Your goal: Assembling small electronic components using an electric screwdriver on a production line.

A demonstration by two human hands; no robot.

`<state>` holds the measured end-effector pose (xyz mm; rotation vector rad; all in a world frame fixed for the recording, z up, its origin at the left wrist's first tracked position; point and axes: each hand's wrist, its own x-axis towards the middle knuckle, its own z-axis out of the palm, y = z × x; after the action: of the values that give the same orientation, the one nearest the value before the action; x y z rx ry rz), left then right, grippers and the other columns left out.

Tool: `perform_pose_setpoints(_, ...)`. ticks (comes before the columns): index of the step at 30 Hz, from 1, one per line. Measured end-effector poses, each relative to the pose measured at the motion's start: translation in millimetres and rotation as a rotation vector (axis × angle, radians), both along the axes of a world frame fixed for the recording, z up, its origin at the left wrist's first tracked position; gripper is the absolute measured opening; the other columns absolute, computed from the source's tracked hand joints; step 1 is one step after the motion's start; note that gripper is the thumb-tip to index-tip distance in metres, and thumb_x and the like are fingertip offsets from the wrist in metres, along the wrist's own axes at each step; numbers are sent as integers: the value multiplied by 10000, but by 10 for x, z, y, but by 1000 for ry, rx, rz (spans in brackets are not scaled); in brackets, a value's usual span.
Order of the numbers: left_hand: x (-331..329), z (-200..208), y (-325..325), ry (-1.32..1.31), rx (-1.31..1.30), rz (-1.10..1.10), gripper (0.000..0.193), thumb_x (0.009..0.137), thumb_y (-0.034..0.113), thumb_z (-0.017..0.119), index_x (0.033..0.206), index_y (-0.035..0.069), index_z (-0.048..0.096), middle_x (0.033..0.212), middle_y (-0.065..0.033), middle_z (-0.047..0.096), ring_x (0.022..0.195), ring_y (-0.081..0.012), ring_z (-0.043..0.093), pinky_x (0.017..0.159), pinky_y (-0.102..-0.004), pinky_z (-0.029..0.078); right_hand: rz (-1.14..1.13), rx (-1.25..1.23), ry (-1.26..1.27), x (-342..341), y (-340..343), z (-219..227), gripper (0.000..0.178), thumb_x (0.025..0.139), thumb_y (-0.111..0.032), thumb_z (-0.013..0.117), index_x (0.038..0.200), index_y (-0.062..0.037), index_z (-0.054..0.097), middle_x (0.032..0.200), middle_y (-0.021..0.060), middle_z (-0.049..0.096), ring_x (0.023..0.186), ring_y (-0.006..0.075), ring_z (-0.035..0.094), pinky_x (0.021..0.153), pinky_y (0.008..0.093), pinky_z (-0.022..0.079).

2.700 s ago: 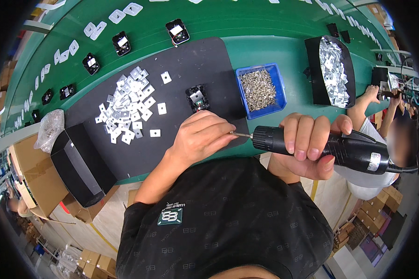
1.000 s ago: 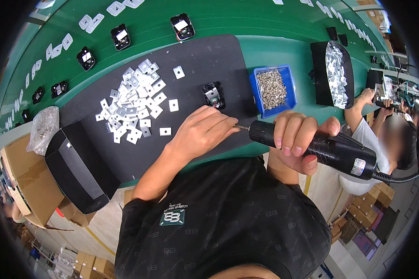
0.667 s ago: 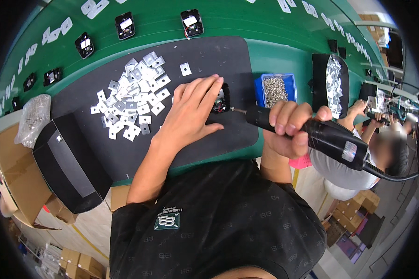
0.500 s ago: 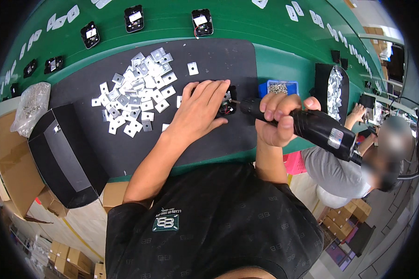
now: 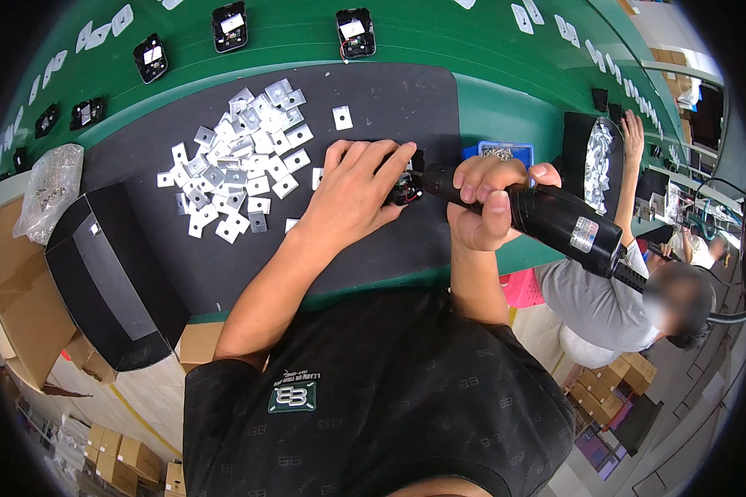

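Observation:
In my right hand (image 5: 491,205) is a black corded electric screwdriver (image 5: 572,228), its fingers wrapped round the body near the front. The tool lies nearly level, its tip pointing left into a small black plastic housing (image 5: 406,190). My left hand (image 5: 356,186) grips that housing from the left, fingers curved over its far side and thumb at its near side; much of the housing is hidden beneath them. Left of this hand lies a loose heap of silvery square plates (image 5: 240,157) with holes, on a dark mat (image 5: 389,99). One single plate (image 5: 341,118) lies apart.
A blue bin (image 5: 522,152) of small screws stands beyond my right hand, with a black box (image 5: 597,166) of silvery pieces farther right. An open black tray (image 5: 116,282) sits at left. Black housings (image 5: 356,35) rest on the green surface behind. A co-worker's arm (image 5: 630,166) reaches in at right.
The co-worker's arm at the right has stretched out farther toward the green surface. My hands keep almost the same place on the housing and screwdriver; the whole view has shifted slightly.

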<state>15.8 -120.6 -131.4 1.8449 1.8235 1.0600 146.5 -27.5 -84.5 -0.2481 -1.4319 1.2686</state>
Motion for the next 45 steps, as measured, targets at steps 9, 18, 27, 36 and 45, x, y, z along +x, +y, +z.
perform_pose_setpoints(9,-33,-9,49,-17,25,-22,761,592,154,808,1292,82,519,1135,-74,543,1019,-248,520,941,-398,348,97,-35,82,-36,34,-79,397,838,-9,664,1071,-119,363,701,34,517,544,147,513,553,331,500)
perform_pose_setpoints(18,-42,-32,27,-37,24,-40,761,582,145,811,1285,77,526,1112,-62,557,998,-247,533,930,-392,359,91,6,113,-50,-17,-142,409,819,54,649,1096,-94,386,699,44,516,559,152,520,569,351,504)
perform_pose_setpoints(27,-34,-31,35,76,62,-95,762,613,171,815,1301,90,499,1179,-79,548,1075,-266,524,953,-410,358,-189,54,280,523,-137,657,732,842,-181,674,1422,-68,241,677,34,492,536,141,495,532,316,472)
perform_pose_setpoints(36,27,-40,51,9,23,-76,801,645,190,808,1356,76,457,1258,-114,533,1147,-303,499,974,-421,363,-578,-129,-229,1234,-566,255,622,809,-86,703,1326,19,373,704,67,563,598,147,558,579,280,470)
perform_pose_setpoints(45,66,-16,26,94,-36,-11,821,654,247,805,1373,83,445,1242,-137,540,1173,-313,497,1012,-453,331,-616,-284,-220,1374,-386,83,568,783,7,713,1281,28,440,724,16,567,633,86,536,603,233,434)
